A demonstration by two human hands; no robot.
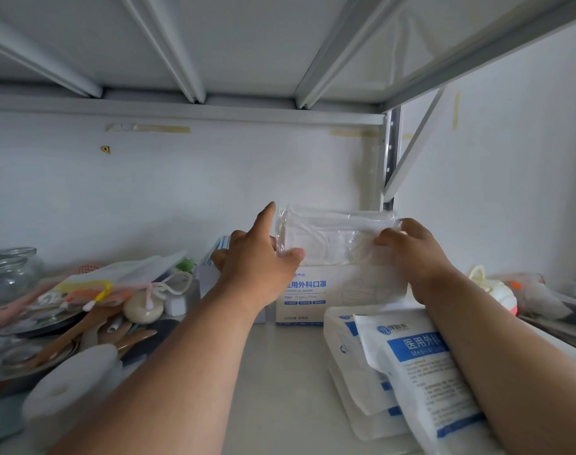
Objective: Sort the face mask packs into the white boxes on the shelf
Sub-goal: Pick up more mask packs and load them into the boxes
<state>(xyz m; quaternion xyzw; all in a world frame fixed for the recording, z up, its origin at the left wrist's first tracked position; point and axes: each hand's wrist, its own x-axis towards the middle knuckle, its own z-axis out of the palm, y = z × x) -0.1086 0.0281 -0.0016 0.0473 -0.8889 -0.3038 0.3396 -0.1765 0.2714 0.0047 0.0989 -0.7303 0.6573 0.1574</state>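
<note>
A clear plastic pack of white face masks hovers just above a white box with blue print at the back of the shelf. My left hand holds the pack's left end, thumb under it and forefinger pointing up beside it. My right hand pinches the pack's right end. A second box with blue masks sticking out stands left of the white box, partly hidden by my left hand. Several white and blue mask packs lie stacked at the front right, under my right forearm.
A heap of clutter fills the left of the shelf: glass jars, wooden spoons, cloths, a white roll. Soft toys lie at the far right. The shelf above hangs low overhead. A metal upright stands at the back right.
</note>
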